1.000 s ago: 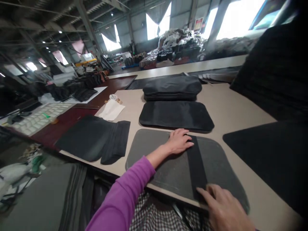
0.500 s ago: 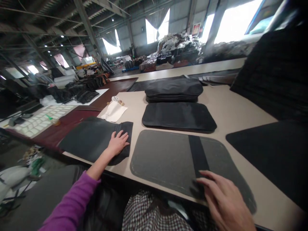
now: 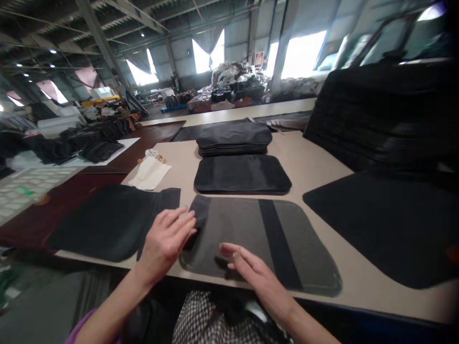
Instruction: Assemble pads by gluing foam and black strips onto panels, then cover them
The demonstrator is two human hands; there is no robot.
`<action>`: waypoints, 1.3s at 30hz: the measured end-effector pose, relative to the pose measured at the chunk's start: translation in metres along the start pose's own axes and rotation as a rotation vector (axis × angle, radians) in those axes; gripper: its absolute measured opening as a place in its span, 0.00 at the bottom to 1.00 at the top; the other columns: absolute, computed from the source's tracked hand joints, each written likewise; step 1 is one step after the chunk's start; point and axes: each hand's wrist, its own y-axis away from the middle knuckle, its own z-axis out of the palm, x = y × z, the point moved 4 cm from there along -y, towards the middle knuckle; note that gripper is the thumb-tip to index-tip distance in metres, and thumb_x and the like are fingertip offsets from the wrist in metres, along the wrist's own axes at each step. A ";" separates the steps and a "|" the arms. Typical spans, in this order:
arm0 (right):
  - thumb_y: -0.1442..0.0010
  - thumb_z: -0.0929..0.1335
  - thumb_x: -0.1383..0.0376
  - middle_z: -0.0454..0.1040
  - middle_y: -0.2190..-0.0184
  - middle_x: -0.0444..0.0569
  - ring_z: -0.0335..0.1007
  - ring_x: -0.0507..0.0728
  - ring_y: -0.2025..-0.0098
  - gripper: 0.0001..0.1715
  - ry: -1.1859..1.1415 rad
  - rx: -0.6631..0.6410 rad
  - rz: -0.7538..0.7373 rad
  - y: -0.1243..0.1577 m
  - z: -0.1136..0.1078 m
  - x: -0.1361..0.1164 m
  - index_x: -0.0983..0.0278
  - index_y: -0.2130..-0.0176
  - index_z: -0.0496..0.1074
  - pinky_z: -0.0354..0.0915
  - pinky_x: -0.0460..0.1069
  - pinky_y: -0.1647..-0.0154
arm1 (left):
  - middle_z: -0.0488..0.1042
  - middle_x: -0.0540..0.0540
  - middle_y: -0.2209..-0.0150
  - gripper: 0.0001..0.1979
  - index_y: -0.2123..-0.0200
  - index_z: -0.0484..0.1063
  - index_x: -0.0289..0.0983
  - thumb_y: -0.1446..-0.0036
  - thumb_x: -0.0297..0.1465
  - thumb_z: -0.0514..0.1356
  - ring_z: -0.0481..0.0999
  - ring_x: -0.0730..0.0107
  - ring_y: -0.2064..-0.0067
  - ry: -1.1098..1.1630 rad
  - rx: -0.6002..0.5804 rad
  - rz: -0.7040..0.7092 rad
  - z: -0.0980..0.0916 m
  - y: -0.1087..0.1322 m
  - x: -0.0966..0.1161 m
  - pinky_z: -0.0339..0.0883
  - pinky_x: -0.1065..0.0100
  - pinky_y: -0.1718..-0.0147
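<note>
A grey rounded panel (image 3: 236,234) lies before me on the table, with one black strip (image 3: 281,243) across its right half. A second dark strip (image 3: 200,210) lies over the panel's left end, its lower part hidden. My left hand (image 3: 168,236) has its fingers stretched out, their tips at that strip's left edge; the thumb is hidden. Over the middle of the panel, my right hand (image 3: 251,270) is open with its fingers apart and holds nothing. Left of my left hand is a black sheet (image 3: 103,222), with dark strips (image 3: 167,198) at its right side.
Behind the grey panel lies a black rounded panel (image 3: 242,174), and behind that a stack of black panels (image 3: 234,136). A pale cloth (image 3: 150,172) lies back left. Another black panel (image 3: 380,224) lies right, below a tall dark stack (image 3: 376,114).
My left hand has moved right from the black sheet to the grey panel's left end, where a dark strip now lies. My right hand has moved left from the first strip. The view has turned right.
</note>
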 end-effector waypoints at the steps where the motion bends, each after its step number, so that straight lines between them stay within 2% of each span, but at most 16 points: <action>1: 0.29 0.64 0.43 0.71 0.41 0.54 0.64 0.63 0.38 0.30 -0.124 -0.017 0.001 -0.005 0.006 0.002 0.61 0.41 0.72 0.61 0.58 0.37 | 0.73 0.49 0.39 0.20 0.39 0.71 0.52 0.32 0.32 0.56 0.67 0.57 0.34 0.023 0.001 0.084 0.000 0.003 0.025 0.58 0.47 0.36; 4: 0.32 0.68 0.44 0.74 0.45 0.58 0.69 0.65 0.41 0.31 -0.421 0.059 0.010 -0.015 0.011 0.009 0.66 0.45 0.74 0.63 0.58 0.39 | 0.77 0.46 0.43 0.21 0.40 0.71 0.43 0.35 0.26 0.58 0.71 0.59 0.37 0.024 0.124 0.420 0.005 0.016 0.088 0.64 0.54 0.39; 7: 0.35 0.71 0.44 0.78 0.52 0.59 0.75 0.64 0.50 0.30 -0.465 0.198 0.014 -0.016 0.001 0.013 0.67 0.50 0.75 0.68 0.56 0.45 | 0.80 0.42 0.47 0.16 0.44 0.74 0.35 0.34 0.30 0.60 0.75 0.61 0.42 0.124 0.188 0.604 0.010 0.019 0.106 0.64 0.60 0.39; 9: 0.34 0.69 0.43 0.79 0.57 0.59 0.78 0.62 0.58 0.31 -0.367 0.167 0.023 -0.014 -0.004 0.011 0.69 0.52 0.75 0.71 0.54 0.54 | 0.79 0.39 0.47 0.19 0.43 0.72 0.37 0.33 0.38 0.59 0.76 0.60 0.44 0.320 0.121 0.415 0.013 0.008 0.090 0.68 0.61 0.44; 11: 0.33 0.68 0.43 0.79 0.61 0.59 0.78 0.59 0.64 0.32 -0.304 0.039 0.059 -0.014 -0.003 0.011 0.70 0.52 0.74 0.71 0.51 0.61 | 0.79 0.40 0.50 0.22 0.39 0.69 0.41 0.33 0.42 0.58 0.78 0.61 0.52 0.570 -0.010 0.002 0.021 -0.006 0.062 0.72 0.63 0.54; 14: 0.34 0.68 0.43 0.79 0.64 0.59 0.78 0.57 0.69 0.32 -0.349 -0.169 0.120 -0.016 0.009 0.014 0.72 0.54 0.73 0.68 0.47 0.68 | 0.76 0.48 0.65 0.26 0.39 0.66 0.41 0.37 0.44 0.62 0.74 0.71 0.67 1.026 -0.354 -0.505 0.047 -0.017 0.039 0.67 0.71 0.69; 16: 0.36 0.70 0.43 0.79 0.66 0.60 0.77 0.57 0.71 0.33 -0.399 -0.221 0.175 -0.018 0.016 0.017 0.73 0.56 0.73 0.68 0.46 0.70 | 0.70 0.52 0.71 0.25 0.47 0.71 0.36 0.41 0.45 0.66 0.67 0.77 0.73 1.278 -0.559 -0.619 0.063 -0.023 0.040 0.59 0.75 0.75; 18: 0.38 0.71 0.44 0.79 0.67 0.60 0.77 0.57 0.70 0.33 -0.429 -0.203 0.219 -0.019 0.018 0.019 0.73 0.56 0.72 0.69 0.47 0.69 | 0.68 0.53 0.73 0.20 0.59 0.73 0.33 0.44 0.44 0.68 0.62 0.80 0.76 1.366 -0.610 -0.656 0.075 -0.032 0.036 0.53 0.76 0.78; 20: 0.35 0.69 0.45 0.79 0.65 0.58 0.78 0.59 0.68 0.30 -0.349 -0.152 0.211 -0.018 0.013 0.021 0.70 0.53 0.71 0.71 0.49 0.66 | 0.67 0.54 0.75 0.18 0.64 0.72 0.33 0.45 0.43 0.69 0.61 0.81 0.77 1.307 -0.544 -0.665 0.086 -0.044 0.023 0.53 0.76 0.79; 23: 0.29 0.63 0.52 0.77 0.52 0.59 0.78 0.62 0.55 0.23 0.044 -0.009 0.046 -0.013 -0.003 0.023 0.65 0.45 0.69 0.71 0.54 0.52 | 0.68 0.56 0.79 0.21 0.58 0.70 0.35 0.48 0.43 0.70 0.63 0.78 0.79 1.162 -0.425 -0.667 0.103 -0.063 -0.009 0.55 0.75 0.80; 25: 0.28 0.59 0.58 0.70 0.42 0.60 0.71 0.62 0.42 0.25 0.300 0.089 -0.062 -0.009 -0.011 0.027 0.63 0.36 0.61 0.66 0.55 0.41 | 0.68 0.57 0.81 0.22 0.55 0.68 0.37 0.45 0.46 0.67 0.61 0.76 0.81 1.067 -0.410 -0.648 0.118 -0.076 -0.029 0.53 0.74 0.81; 27: 0.29 0.58 0.62 0.65 0.37 0.60 0.66 0.60 0.38 0.32 0.430 0.115 -0.099 -0.008 -0.013 0.035 0.64 0.30 0.49 0.63 0.54 0.38 | 0.68 0.56 0.83 0.19 0.57 0.68 0.37 0.38 0.48 0.59 0.62 0.74 0.82 0.923 -0.413 -0.580 0.132 -0.089 -0.045 0.54 0.73 0.81; 30: 0.29 0.56 0.67 0.71 0.44 0.59 0.73 0.59 0.46 0.34 0.520 0.125 -0.099 -0.013 -0.010 0.044 0.64 0.29 0.43 0.68 0.51 0.48 | 0.74 0.50 0.76 0.17 0.62 0.72 0.39 0.33 0.45 0.52 0.73 0.67 0.73 0.612 -0.317 -0.402 0.145 -0.109 -0.058 0.65 0.69 0.70; 33: 0.30 0.57 0.69 0.75 0.62 0.50 0.77 0.58 0.61 0.31 0.607 0.120 -0.093 -0.020 -0.007 0.048 0.64 0.31 0.51 0.67 0.48 0.62 | 0.77 0.45 0.62 0.13 0.63 0.76 0.41 0.34 0.41 0.56 0.76 0.61 0.58 0.455 -0.230 -0.309 0.150 -0.118 -0.062 0.66 0.63 0.57; 36: 0.32 0.59 0.69 0.64 0.74 0.40 0.70 0.54 0.73 0.26 0.614 0.109 -0.055 -0.024 -0.005 0.059 0.62 0.37 0.60 0.59 0.46 0.72 | 0.75 0.46 0.60 0.12 0.61 0.76 0.41 0.33 0.39 0.55 0.75 0.61 0.56 0.382 -0.203 -0.250 0.151 -0.115 -0.065 0.66 0.62 0.54; 39: 0.34 0.62 0.68 0.51 0.79 0.36 0.60 0.51 0.79 0.18 0.576 0.161 0.022 -0.023 -0.004 0.078 0.60 0.46 0.68 0.54 0.45 0.76 | 0.76 0.48 0.60 0.11 0.60 0.75 0.42 0.32 0.39 0.56 0.75 0.64 0.57 0.388 -0.201 -0.239 0.148 -0.108 -0.072 0.66 0.64 0.56</action>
